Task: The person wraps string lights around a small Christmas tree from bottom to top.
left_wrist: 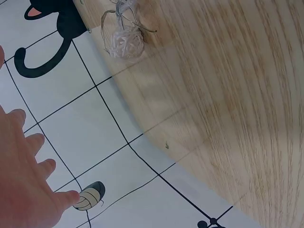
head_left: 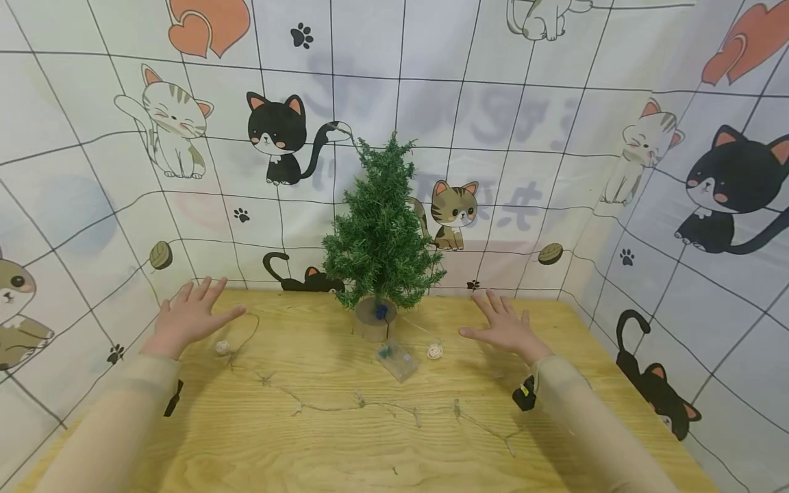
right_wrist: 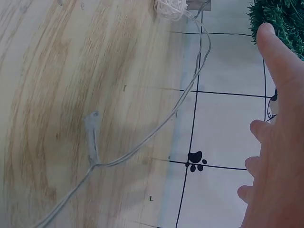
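Hanging empty and splayed, the left hand [head_left: 187, 319] and right hand [head_left: 508, 329] flank the artificial pine tree [head_left: 382, 233]. Gentle two-handed lifting should best keep the thin wire string [head_left: 359, 400] untangled.

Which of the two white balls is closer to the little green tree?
The right white ball, just beside the clear box. The left white ball lies much farther from the tree.

Left sleeve [head_left: 111, 424]: long, pale beige, plain, reaching the wrist
Right sleeve [head_left: 600, 424]: matching pale beige, lightly creased
Left hand [head_left: 190, 318]: bare
Right hand [head_left: 508, 329]: bare, too
Left wrist piece [head_left: 174, 400]: black, slim, angular, mostly hidden
Right wrist piece [head_left: 522, 398]: black, compact, blocky, small yellow marking [head_left: 526, 389], seen beside the right cuff [head_left: 547, 370]
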